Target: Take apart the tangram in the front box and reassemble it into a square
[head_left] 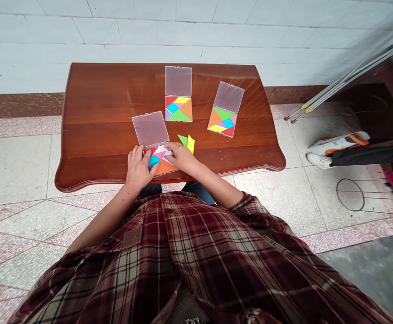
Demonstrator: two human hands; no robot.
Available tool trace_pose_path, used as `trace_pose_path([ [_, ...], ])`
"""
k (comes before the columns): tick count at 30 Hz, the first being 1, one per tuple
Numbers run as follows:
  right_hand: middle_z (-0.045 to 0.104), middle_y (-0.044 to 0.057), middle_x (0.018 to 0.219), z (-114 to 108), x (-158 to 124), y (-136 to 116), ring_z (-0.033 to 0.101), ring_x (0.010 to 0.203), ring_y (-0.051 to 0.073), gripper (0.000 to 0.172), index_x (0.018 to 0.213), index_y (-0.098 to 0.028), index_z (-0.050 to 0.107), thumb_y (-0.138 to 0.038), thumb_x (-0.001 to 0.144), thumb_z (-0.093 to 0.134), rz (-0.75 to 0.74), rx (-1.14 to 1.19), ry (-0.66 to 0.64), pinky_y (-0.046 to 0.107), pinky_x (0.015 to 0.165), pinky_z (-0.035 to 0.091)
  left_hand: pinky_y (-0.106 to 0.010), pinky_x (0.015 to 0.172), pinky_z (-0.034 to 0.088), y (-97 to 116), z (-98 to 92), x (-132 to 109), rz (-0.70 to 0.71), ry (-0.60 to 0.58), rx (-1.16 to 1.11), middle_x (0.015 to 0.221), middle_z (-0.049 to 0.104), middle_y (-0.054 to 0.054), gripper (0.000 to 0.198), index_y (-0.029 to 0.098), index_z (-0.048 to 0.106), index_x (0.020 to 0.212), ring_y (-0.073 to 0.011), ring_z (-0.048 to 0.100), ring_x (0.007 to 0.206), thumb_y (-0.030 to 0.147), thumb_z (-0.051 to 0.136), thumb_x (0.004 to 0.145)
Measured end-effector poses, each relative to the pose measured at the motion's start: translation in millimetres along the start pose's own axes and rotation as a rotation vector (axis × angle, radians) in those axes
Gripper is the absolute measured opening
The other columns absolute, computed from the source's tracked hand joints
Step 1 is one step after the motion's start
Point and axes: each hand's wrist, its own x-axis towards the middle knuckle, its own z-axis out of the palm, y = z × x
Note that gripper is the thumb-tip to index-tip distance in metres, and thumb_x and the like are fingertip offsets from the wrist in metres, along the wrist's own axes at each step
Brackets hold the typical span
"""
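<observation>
Open clear-plastic case (151,129) of flat multicoloured pieces (154,160), near edge of the brown wooden desk (105,99). Left hand (139,168): fingers spread over the case's left side. Right hand (182,158): fingers bent at its right, grip indiscernible.

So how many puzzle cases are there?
3: the near case, partly covered by the left hand; the back case, by the far edge of the table; and the rightmost case. No others show.

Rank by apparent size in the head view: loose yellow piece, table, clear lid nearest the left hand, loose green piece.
1. Table
2. Clear lid nearest the left hand
3. Loose yellow piece and loose green piece: too alike to rank, as they seem to overlap.
</observation>
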Motion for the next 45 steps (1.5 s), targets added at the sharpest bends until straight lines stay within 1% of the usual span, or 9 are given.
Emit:
trace_pose_path([
  [3, 0.058, 0.013, 0.132, 11.2, 13.5, -20.1, 0.059, 0.114, 0.021, 0.041, 0.127, -0.014, 0.055, -0.016, 0.086, 0.057, -0.021, -0.115, -0.077, 0.036, 0.098, 0.045, -0.058, 0.117, 0.028, -1.1, -0.6, 0.6, 0.021, 0.002, -0.008, 0.151, 0.042, -0.017, 0.055, 0.016, 0.055, 0.129, -0.0379, 0.034, 0.142, 0.048, 0.055, 0.085],
  [7, 0.062, 0.014, 0.126, 12.5, 26.6, -35.3, 0.06, 0.112, 0.024, 0.038, 0.125, -0.012, 0.055, -0.018, 0.087, 0.058, 0.047, -0.216, -0.148, 0.038, 0.096, 0.047, -0.057, 0.116, 0.032, -2.7, 2.6, 2.4, -0.015, 0.016, -0.038, 0.147, 0.044, -0.022, 0.064, 0.01, 0.05, 0.133, -0.0386, 0.039, 0.139, 0.046, 0.061, 0.082],
  [13, 0.064, 0.014, 0.12, 16.4, 33.1, -42.0, 0.062, 0.107, 0.026, 0.034, 0.122, -0.013, 0.056, -0.019, 0.089, 0.054, 0.043, -0.326, -0.18, 0.038, 0.09, 0.049, -0.056, 0.118, 0.033, -5.4, 9.3, 3.6, -0.044, 0.005, -0.105, 0.148, 0.041, -0.027, 0.077, 0.004, 0.039, 0.142, -0.0384, 0.038, 0.141, 0.043, 0.065, 0.081],
  [18, 0.059, 0.013, 0.121, 12.4, 32.2, -45.6, 0.063, 0.104, 0.026, 0.031, 0.119, -0.016, 0.058, -0.02, 0.089, 0.052, 0.006, -0.397, -0.205, 0.037, 0.085, 0.051, -0.057, 0.117, 0.035, -3.1, 8.6, 2.1, -0.042, 0.021, -0.107, 0.147, 0.044, -0.026, 0.075, 0.005, 0.04, 0.142, -0.0381, 0.039, 0.14, 0.043, 0.064, 0.082],
  [24, 0.058, 0.015, 0.121, 11.4, 23.5, -50.8, 0.064, 0.102, 0.027, 0.029, 0.119, -0.014, 0.059, -0.022, 0.092, 0.049, 0.003, -0.439, -0.209, 0.038, 0.084, 0.051, -0.056, 0.117, 0.035, -2.4, 8.1, 1.0, -0.035, 0.027, -0.121, 0.146, 0.046, -0.025, 0.073, 0.006, 0.04, 0.142, -0.0377, 0.04, 0.14, 0.041, 0.063, 0.082],
  [30, 0.057, 0.015, 0.123, 9.1, 27.5, -47.0, 0.064, 0.103, 0.027, 0.031, 0.121, -0.015, 0.057, -0.024, 0.091, 0.054, 0.057, -0.398, -0.229, 0.039, 0.087, 0.05, -0.056, 0.119, 0.032, -2.7, 6.0, 0.9, -0.011, 0.006, -0.11, 0.146, 0.045, -0.026, 0.074, 0.005, 0.04, 0.141, -0.0381, 0.038, 0.141, 0.045, 0.063, 0.083],
  [37, 0.062, 0.015, 0.116, 7.5, 32.9, -47.0, 0.061, 0.104, 0.026, 0.024, 0.111, -0.013, 0.06, -0.022, 0.09, 0.056, 0.055, -0.347, -0.224, 0.037, 0.088, 0.048, -0.057, 0.118, 0.032, -6.0, 8.3, 1.9, 0.007, 0.017, -0.106, 0.146, 0.046, -0.024, 0.076, 0.008, 0.04, 0.142, -0.0383, 0.039, 0.14, 0.053, 0.061, 0.084],
  [40, 0.064, 0.014, 0.11, 9.5, 35.4, -45.9, 0.061, 0.1, 0.025, 0.018, 0.103, -0.014, 0.063, -0.023, 0.09, 0.054, 0.036, -0.324, -0.204, 0.036, 0.086, 0.047, -0.057, 0.117, 0.034, -6.9, 8.6, 2.0, 0.006, 0.025, -0.109, 0.145, 0.046, -0.024, 0.076, 0.009, 0.04, 0.142, -0.0381, 0.04, 0.139, 0.054, 0.061, 0.084],
  [45, 0.065, 0.004, 0.09, 13.1, 45.0, -33.3, 0.058, 0.082, 0.017, 0.015, 0.097, -0.015, 0.062, -0.02, 0.082, 0.059, 0.058, -0.046, -0.093, 0.029, 0.076, 0.045, -0.057, 0.117, 0.034, -5.4, 6.5, 1.8, -0.008, 0.023, -0.108, 0.146, 0.046, -0.023, 0.075, 0.01, 0.039, 0.142, -0.0381, 0.04, 0.14, 0.051, 0.063, 0.083],
])
